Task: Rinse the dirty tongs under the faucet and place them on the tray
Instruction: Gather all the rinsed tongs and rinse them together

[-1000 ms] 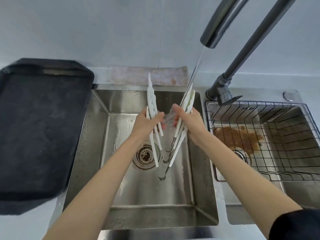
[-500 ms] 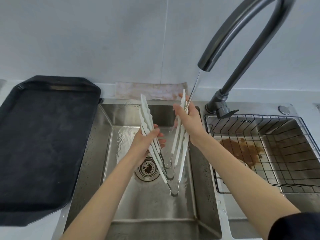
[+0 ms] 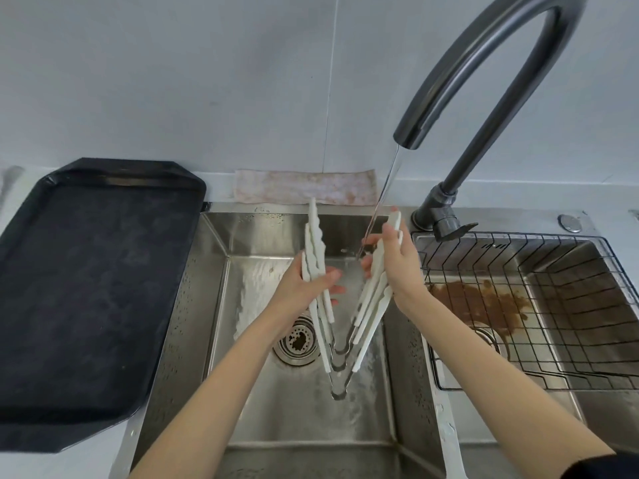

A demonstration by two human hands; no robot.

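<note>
Several white tongs (image 3: 340,340) with metal hinges hang spread in a V over the left sink basin (image 3: 214,271), hinges down. My left hand (image 3: 307,285) grips the left arms (image 3: 316,250). My right hand (image 3: 397,264) grips the right arms (image 3: 371,299). A thin stream of water (image 3: 382,198) runs from the dark faucet (image 3: 484,57) and lands between the spread arms, close to my right fingers. The black tray (image 3: 90,288) lies on the counter left of the sink.
A black wire basket (image 3: 553,305) sits in the right basin, with brown residue (image 3: 480,299) beneath it. A stained cloth (image 3: 304,190) lies along the wall behind the sink. The drain strainer (image 3: 297,340) is under my left wrist.
The tongs have been pulled wider apart into a clear V. The view has tilted up, showing more of the faucet's arch. Both hands keep their hold.
</note>
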